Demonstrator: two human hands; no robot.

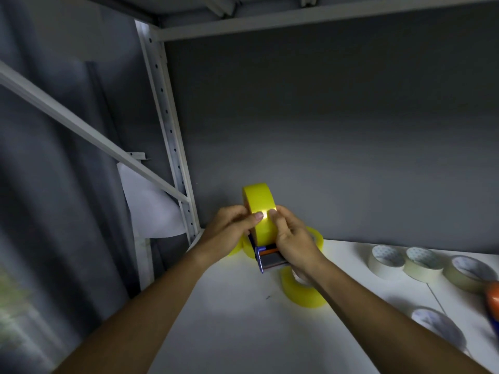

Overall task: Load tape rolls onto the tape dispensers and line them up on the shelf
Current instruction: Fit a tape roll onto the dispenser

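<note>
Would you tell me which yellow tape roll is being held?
The upright yellow roll on the blue dispenser, gripped by both hands; the other yellow rolls sit on the shelf.

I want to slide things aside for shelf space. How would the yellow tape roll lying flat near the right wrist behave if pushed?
The loose yellow tape roll lies flat on the white shelf, so it would probably slide rather than roll. Its glossy surface may feel slippery. The hollow core suggests it is fairly light and stiff.

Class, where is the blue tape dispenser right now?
Head view, centre: the blue tape dispenser is held above the white shelf, with the left hand and right hand on its yellow tape roll.
</note>
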